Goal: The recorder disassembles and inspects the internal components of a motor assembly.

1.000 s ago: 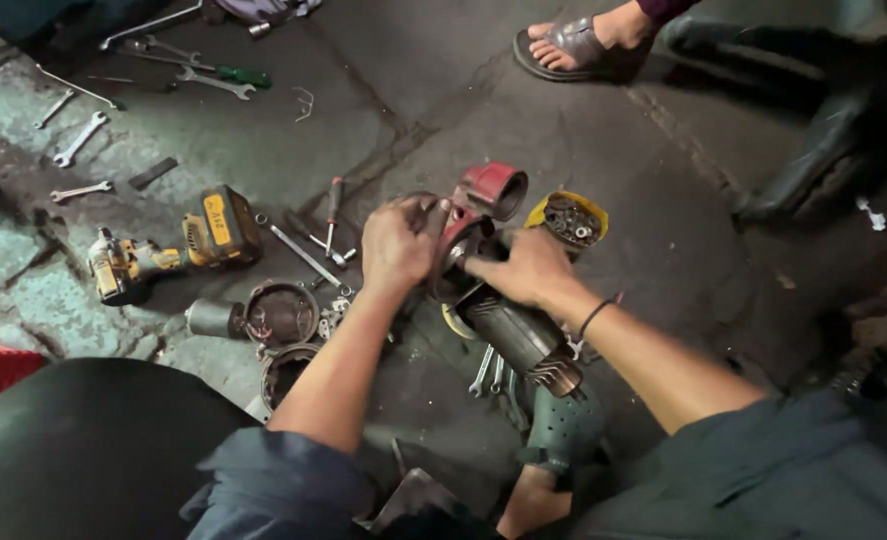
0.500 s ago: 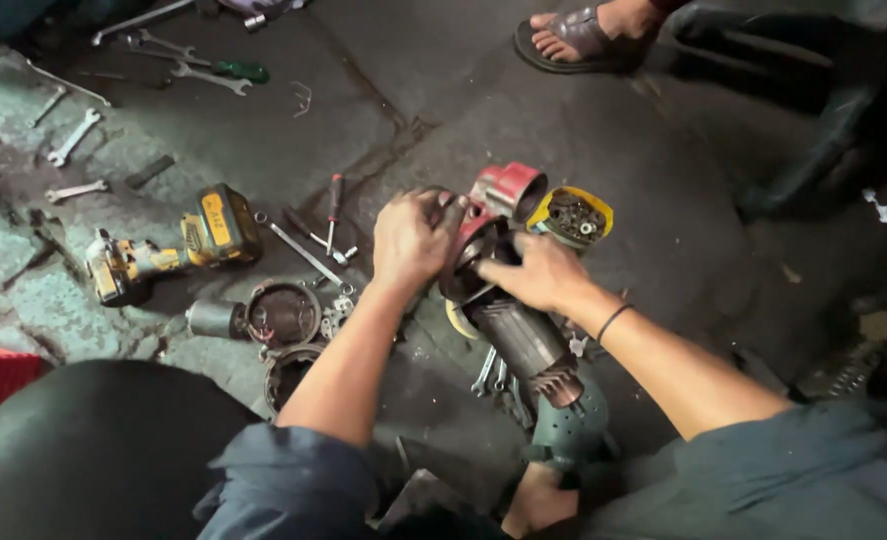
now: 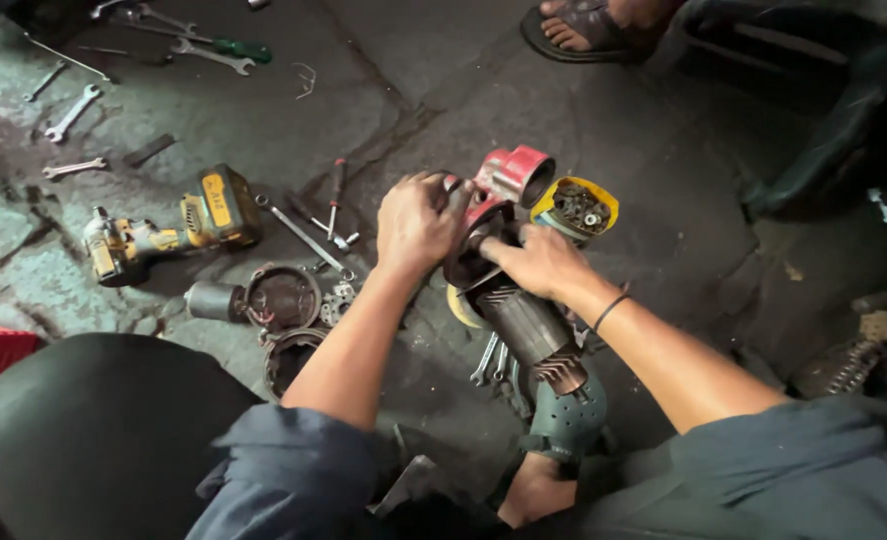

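- The left hand (image 3: 421, 222) is curled, its fingers (image 3: 441, 192) bent down over the upper end of a dismantled power-tool motor (image 3: 513, 315); they grip the dark round part at the top, right beside the red housing piece (image 3: 515, 175).
- The right hand (image 3: 538, 262) lies flat-ish on the same motor from the other side, fingers half closed and pressing on the rim of the dark round part; a thin black band sits on that wrist. Whether its fingertips hook under the rim cannot be told.
- The motor slants from the hands down towards the person, its grey ribbed body just below the right hand and its copper-coloured end going into a green casing (image 3: 568, 420) near the person's lap.
- A yellow dish (image 3: 575, 207) with small metal parts stands just beside the red piece, touching or nearly touching it.
- On the floor (image 3: 663, 150) left of the hands lie a yellow and black cordless driver (image 3: 168, 232), a round metal ring housing (image 3: 281, 297), screwdrivers and several spanners (image 3: 71, 110) farther off.
- Another person's sandalled foot (image 3: 588, 25) shows at the top edge, well apart from the hands.
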